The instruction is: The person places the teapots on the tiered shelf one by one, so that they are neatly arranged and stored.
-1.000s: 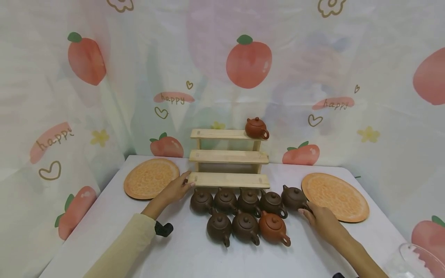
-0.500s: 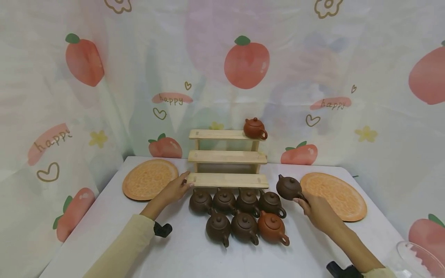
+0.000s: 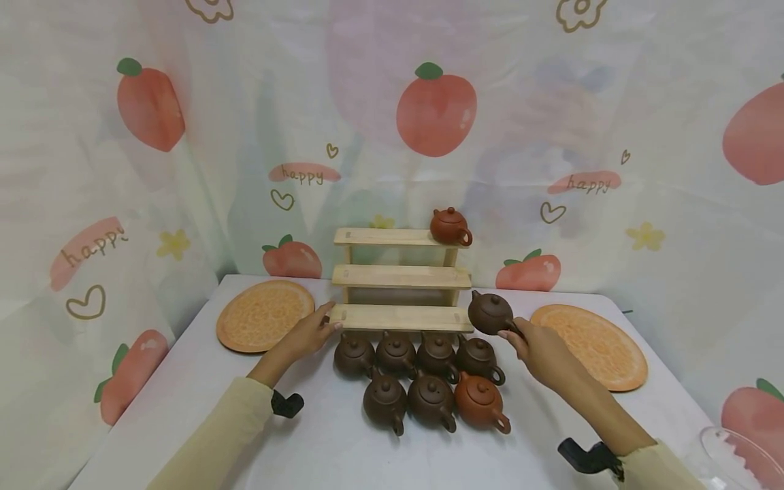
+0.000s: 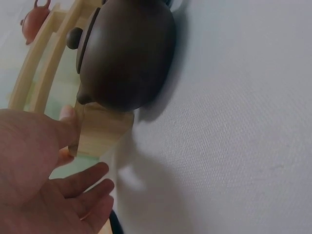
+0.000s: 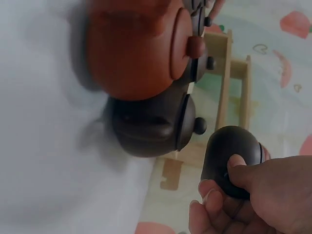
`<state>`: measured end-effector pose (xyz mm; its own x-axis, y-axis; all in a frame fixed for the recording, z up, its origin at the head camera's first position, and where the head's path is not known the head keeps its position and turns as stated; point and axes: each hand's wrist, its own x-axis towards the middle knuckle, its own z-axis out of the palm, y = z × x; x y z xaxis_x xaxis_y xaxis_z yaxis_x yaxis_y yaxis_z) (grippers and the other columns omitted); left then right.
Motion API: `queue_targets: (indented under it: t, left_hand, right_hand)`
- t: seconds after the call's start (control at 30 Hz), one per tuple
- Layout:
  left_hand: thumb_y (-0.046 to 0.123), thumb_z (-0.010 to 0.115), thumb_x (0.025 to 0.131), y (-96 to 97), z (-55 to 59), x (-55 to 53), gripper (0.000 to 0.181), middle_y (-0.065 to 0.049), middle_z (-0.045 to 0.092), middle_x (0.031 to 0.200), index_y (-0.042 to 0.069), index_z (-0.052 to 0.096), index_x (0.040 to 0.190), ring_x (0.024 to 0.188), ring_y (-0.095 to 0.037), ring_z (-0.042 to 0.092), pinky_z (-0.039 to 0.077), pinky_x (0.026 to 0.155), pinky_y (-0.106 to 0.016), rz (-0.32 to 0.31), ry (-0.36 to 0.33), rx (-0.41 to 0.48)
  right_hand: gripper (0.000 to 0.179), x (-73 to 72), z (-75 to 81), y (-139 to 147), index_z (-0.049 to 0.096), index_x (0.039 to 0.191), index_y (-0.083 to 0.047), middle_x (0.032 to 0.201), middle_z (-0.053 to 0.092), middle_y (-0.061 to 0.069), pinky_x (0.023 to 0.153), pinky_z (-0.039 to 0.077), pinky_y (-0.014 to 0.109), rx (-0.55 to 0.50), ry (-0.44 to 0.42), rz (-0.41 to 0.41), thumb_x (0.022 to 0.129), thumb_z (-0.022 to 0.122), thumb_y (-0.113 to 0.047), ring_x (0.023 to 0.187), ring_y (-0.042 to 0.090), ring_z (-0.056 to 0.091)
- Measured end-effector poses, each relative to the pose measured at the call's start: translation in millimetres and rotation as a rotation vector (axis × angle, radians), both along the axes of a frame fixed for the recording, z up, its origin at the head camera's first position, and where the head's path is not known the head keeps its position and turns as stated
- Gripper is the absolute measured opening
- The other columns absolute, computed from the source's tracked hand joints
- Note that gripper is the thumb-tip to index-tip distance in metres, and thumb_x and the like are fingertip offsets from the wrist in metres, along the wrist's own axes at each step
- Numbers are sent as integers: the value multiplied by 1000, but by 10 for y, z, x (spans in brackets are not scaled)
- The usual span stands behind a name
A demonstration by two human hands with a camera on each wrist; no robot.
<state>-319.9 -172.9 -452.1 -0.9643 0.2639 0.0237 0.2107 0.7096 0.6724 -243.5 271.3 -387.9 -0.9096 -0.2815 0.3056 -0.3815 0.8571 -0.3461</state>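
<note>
My right hand (image 3: 545, 347) pinches a dark brown teapot (image 3: 492, 314) by its handle. The pot is up off the table, just right of the bottom plank of a three-tier wooden shelf (image 3: 401, 318). In the right wrist view the thumb lies against this teapot (image 5: 229, 156). At the shelf's left end, my left hand (image 3: 308, 333) pinches the bottom plank (image 4: 102, 129) between thumb and index finger, the other fingers spread loose. A reddish-brown teapot (image 3: 450, 226) sits at the right of the top plank. Several dark teapots (image 3: 395, 355) and one reddish-brown teapot (image 3: 479, 401) stand before the shelf.
Round orange-patterned mats lie on both sides, a left mat (image 3: 266, 316) and a right mat (image 3: 591, 347). A clear container (image 3: 735, 456) stands at the near right corner. A fruit-printed cloth (image 3: 367, 88) hangs behind the white table (image 3: 318, 449).
My right hand has raised the dark teapot off the table and carried it left toward the shelf's right end. The left hand keeps its place at the plank.
</note>
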Motion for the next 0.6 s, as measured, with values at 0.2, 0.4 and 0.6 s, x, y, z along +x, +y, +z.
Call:
queue_targets:
  t: [0.2,0.4,0.6]
  left_hand:
    - [27,53,113,-1,24,6,63,-35,56,144,-3,28,164,134,-49,57,47,107,-60,0,-1,-1]
    - [27,53,113,0,50,19,63,-35,57,143,-3,29,163,133,-49,57,48,105,-60,-1,1,-1]
    - [28,52,113,-2,50,22,63,-36,56,144,-3,29,163,134,-50,56,47,106,-61,-1,-4,5]
  right_hand:
    - [28,-86,115,-167,53,85,-9,62,51,-3,53,38,30,-2,-8,25,109,61,-21,53,13,44]
    - [24,-216,221,-346,57,88,-8,62,53,-2,56,40,33,2,2,60,109,62,-21,56,13,48]
    - [26,-380,358,-533,57,86,-8,63,55,0,58,42,35,4,32,100,109,62,-19,57,13,51]
